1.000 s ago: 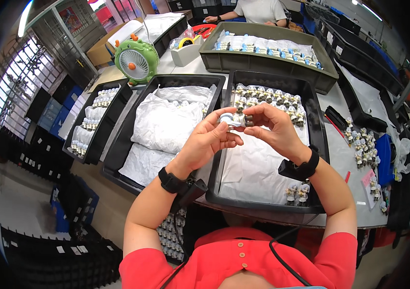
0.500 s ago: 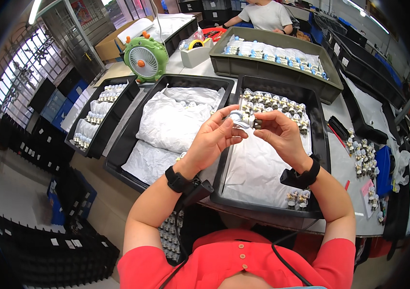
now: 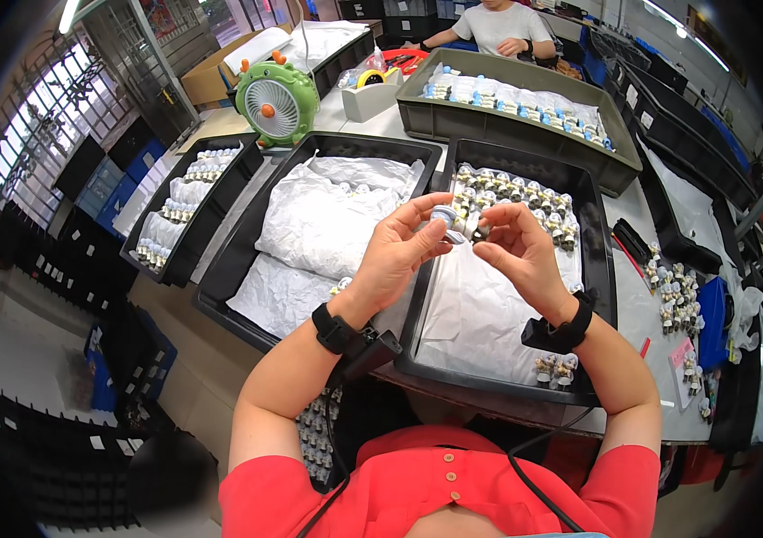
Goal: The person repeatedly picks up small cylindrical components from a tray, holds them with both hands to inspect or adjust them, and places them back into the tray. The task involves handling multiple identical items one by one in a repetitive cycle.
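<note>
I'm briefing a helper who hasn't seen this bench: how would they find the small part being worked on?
Find the black tray lined with white paper. Above it, the left hand and right hand pinch one small silver-and-white part; its lookalikes stand in rows at the tray's far end.

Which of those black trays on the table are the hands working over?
The rightmost black tray, under both hands. It alone has rows of small figurines along its far end on white paper.

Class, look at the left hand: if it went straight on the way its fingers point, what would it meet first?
Probably the small part it holds, then the right hand; depth is unclear.
</note>
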`<state>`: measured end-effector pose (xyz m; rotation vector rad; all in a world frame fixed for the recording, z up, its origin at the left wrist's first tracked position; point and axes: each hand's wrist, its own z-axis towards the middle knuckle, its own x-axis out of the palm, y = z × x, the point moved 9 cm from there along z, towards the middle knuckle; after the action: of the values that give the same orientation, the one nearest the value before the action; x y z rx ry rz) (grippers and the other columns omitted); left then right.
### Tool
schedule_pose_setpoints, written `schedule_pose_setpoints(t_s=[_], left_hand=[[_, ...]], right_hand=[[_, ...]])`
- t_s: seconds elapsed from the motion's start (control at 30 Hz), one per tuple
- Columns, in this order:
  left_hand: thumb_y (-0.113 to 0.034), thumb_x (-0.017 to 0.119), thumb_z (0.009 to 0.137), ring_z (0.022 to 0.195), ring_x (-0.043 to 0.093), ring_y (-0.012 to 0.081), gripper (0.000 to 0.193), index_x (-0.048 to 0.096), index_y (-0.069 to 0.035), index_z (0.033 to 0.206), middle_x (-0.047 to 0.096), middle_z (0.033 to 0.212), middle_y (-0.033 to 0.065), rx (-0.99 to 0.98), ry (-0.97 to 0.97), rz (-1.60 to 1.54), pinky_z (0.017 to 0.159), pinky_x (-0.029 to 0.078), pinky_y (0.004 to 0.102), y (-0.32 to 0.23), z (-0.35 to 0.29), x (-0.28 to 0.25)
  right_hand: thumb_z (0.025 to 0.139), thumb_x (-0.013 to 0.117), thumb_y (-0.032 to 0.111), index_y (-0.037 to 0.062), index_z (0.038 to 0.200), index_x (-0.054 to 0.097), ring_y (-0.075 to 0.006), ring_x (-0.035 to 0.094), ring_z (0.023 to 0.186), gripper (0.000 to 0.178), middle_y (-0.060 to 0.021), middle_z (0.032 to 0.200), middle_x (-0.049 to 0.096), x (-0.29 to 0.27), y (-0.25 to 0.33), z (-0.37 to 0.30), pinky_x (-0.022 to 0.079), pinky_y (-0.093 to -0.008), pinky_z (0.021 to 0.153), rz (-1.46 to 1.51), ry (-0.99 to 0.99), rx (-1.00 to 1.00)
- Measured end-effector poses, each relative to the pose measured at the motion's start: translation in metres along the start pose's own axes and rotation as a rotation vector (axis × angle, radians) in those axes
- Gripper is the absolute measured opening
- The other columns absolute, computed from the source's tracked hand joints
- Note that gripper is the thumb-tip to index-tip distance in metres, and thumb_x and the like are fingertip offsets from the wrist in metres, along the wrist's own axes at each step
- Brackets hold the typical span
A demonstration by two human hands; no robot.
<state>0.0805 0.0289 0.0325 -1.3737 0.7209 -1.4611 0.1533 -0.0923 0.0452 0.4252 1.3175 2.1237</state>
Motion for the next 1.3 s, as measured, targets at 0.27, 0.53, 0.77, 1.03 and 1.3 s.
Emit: schedule_pose_setpoints(t_s=[0.27, 0.53, 0.77, 1.03, 1.3], left_hand=[[-0.015, 0.059, 0.090, 0.093, 0.060, 0.0104, 0.032, 0.053, -0.006, 0.120, 0.061, 0.104, 0.0037, 0.054, 0.006, 0.076, 0.078, 0.050, 0.0238, -0.002, 0.001, -0.003], [-0.016, 0.058, 0.091, 0.092, 0.061, 0.0109, 0.033, 0.052, -0.006, 0.122, 0.061, 0.105, 0.0039, 0.046, -0.027, 0.115, 0.076, 0.050, 0.0229, -0.001, 0.000, -0.005], [-0.017, 0.056, 0.092, 0.094, 0.061, 0.0120, 0.039, 0.046, -0.006, 0.129, 0.061, 0.105, 0.0042, -0.035, -0.075, 0.102, 0.076, 0.051, 0.0229, 0.004, 0.000, -0.005], [-0.016, 0.055, 0.092, 0.100, 0.059, 0.0124, 0.045, 0.042, -0.005, 0.134, 0.059, 0.113, 0.0062, 0.016, 0.005, 0.121, 0.085, 0.050, 0.0263, 0.004, 0.000, 0.002], [-0.014, 0.061, 0.088, 0.102, 0.057, 0.0133, 0.052, 0.040, -0.002, 0.134, 0.058, 0.118, 0.0095, 0.013, 0.038, 0.134, 0.088, 0.048, 0.0288, 0.008, -0.001, 0.004]], right_hand=[[0.094, 0.053, 0.032, 0.0069, 0.104, 0.053, -0.0126, 0.063, 0.076, 0.027, -0.0063, 0.086, 0.061, 0.007, -0.038, -0.005, 0.050, -0.0212, 0.066, 0.354, 0.107, 0.388], [0.091, 0.058, 0.026, 0.0054, 0.099, 0.056, -0.0114, 0.062, 0.076, 0.022, -0.0033, 0.084, 0.059, 0.010, -0.038, -0.007, 0.051, -0.0224, 0.069, 0.483, 0.068, 0.475], [0.079, 0.071, 0.008, 0.0038, 0.102, 0.053, -0.0050, 0.055, 0.079, 0.030, 0.0006, 0.088, 0.054, -0.003, -0.010, -0.001, 0.049, -0.0186, 0.069, 0.123, -0.037, 0.148], [0.075, 0.074, 0.005, 0.0030, 0.101, 0.053, -0.0045, 0.054, 0.074, 0.033, 0.0009, 0.082, 0.052, 0.007, -0.007, -0.004, 0.051, -0.0200, 0.066, -0.009, -0.032, 0.063], [0.074, 0.076, 0.008, 0.0022, 0.097, 0.054, -0.0048, 0.053, 0.069, 0.032, -0.0006, 0.079, 0.053, 0.008, 0.001, -0.005, 0.050, -0.0202, 0.063, -0.181, -0.018, -0.028]])
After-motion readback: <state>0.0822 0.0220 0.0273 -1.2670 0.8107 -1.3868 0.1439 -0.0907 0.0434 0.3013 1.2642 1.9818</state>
